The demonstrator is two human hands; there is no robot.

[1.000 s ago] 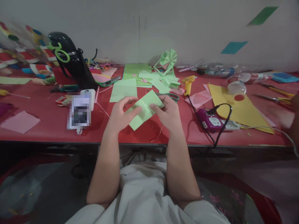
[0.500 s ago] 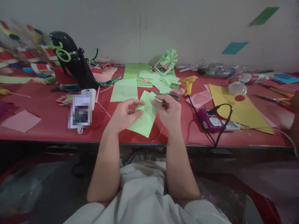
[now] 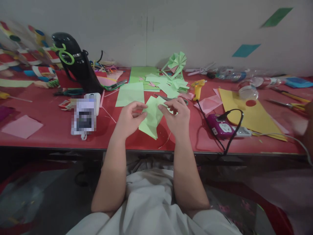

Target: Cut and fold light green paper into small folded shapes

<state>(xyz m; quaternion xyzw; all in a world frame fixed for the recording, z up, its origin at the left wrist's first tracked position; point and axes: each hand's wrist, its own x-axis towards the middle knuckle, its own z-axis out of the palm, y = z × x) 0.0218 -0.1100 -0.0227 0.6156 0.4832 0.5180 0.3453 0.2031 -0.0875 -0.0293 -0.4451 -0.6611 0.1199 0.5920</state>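
A light green sheet of paper (image 3: pixel 152 120), creased and partly folded, is held up between both hands over the front of the red table. My left hand (image 3: pixel 130 119) pinches its left edge between thumb and fingers. On the other side, my right hand (image 3: pixel 177 114) has its thumb and fingertips closed on the upper right part. Just behind the paper lie scissors (image 3: pixel 166 98), partly hidden by the paper and my right hand. A flat light green sheet (image 3: pixel 130 94) rests behind my left hand.
A yellow glue gun (image 3: pixel 198 88) stands beyond my right hand, its cord running to a purple power socket (image 3: pixel 220 125). On the left are a phone (image 3: pixel 84 116) and a tall black bottle (image 3: pixel 75 62). A folded green paper piece (image 3: pixel 177 63) stands at the back.
The green paper has been bent along its middle, its lower edge now notched and drawn up a little. Both hands have shifted only slightly.
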